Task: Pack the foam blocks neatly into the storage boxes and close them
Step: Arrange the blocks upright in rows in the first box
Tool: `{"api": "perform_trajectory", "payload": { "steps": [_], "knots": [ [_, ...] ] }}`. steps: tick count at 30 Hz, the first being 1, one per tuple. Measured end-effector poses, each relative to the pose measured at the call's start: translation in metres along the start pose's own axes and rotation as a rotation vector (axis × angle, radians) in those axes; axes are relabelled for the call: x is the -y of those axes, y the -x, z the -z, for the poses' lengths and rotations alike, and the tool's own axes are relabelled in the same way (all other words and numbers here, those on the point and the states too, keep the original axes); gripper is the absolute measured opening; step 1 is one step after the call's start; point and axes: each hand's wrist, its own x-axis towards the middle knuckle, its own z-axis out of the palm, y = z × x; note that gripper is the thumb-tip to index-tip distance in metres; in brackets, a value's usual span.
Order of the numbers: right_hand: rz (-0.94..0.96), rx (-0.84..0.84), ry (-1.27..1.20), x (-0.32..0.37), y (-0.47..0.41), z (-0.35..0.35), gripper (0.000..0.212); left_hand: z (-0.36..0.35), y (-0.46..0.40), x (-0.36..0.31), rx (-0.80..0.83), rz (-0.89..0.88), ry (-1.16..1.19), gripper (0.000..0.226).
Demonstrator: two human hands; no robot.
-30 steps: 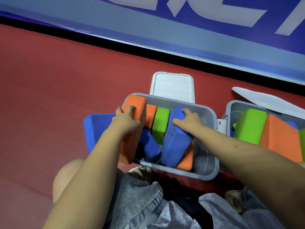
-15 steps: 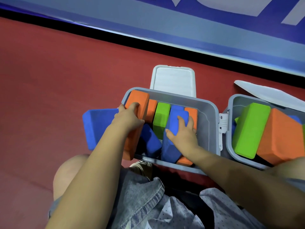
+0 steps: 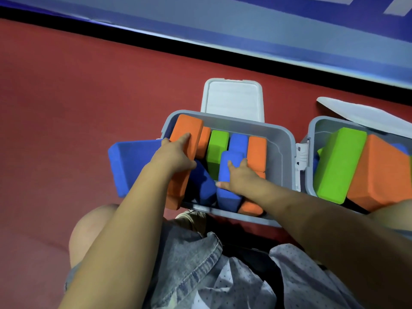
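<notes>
Two grey boxes on red floor, side by side, both uncovered. Centre box (image 3: 283, 152): white lid (image 3: 233, 100) lying behind it; contents are orange, green and blue foam blocks, some upright, some tilted. Left hand (image 3: 176, 155) grips a tall orange block (image 3: 186, 139) at the box's left wall, fingers curled over its top face. Right hand (image 3: 239, 176) lies on a slanted blue block (image 3: 228, 175), fingers spread flat, thumb at its edge. Large blue block (image 3: 131, 166) outside, leaning against the left wall. Right box (image 3: 312, 134): green block (image 3: 336, 166) and orange slab (image 3: 379, 172) protruding above the rim; second lid (image 3: 361, 112) behind. Knee (image 3: 89, 230) and denim (image 3: 189, 259) in foreground.
</notes>
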Motion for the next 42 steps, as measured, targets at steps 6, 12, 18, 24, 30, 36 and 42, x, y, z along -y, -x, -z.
{"api": "perform_trajectory", "payload": {
  "steps": [6,12,18,24,30,36,42],
  "knots": [
    [0.023,0.050,0.088,-0.041,-0.009,-0.034,0.083,0.016,0.003,-0.001,-0.151,-0.042,0.193,0.077],
    [0.067,0.033,0.034,-0.046,-0.026,-0.057,0.083,0.028,-0.001,-0.017,-0.182,-0.150,0.223,0.077],
    [0.144,0.134,0.068,-0.026,-0.039,-0.087,0.064,0.024,-0.026,-0.024,-0.138,-0.146,0.137,0.081],
    [0.154,0.091,-0.008,-0.028,-0.046,-0.100,0.059,0.020,-0.051,-0.025,-0.040,-0.135,0.096,0.079],
    [0.073,0.295,-0.301,-0.024,-0.048,-0.066,0.061,0.019,-0.058,-0.032,0.010,-0.135,0.171,0.077],
    [-0.184,0.556,-1.700,-0.008,-0.019,-0.006,0.080,0.015,-0.056,-0.028,-0.092,0.037,0.574,0.081],
    [-0.018,0.217,-2.117,-0.004,0.003,0.030,0.051,0.002,-0.062,-0.028,-0.054,0.209,1.284,0.038]
  ]
}}
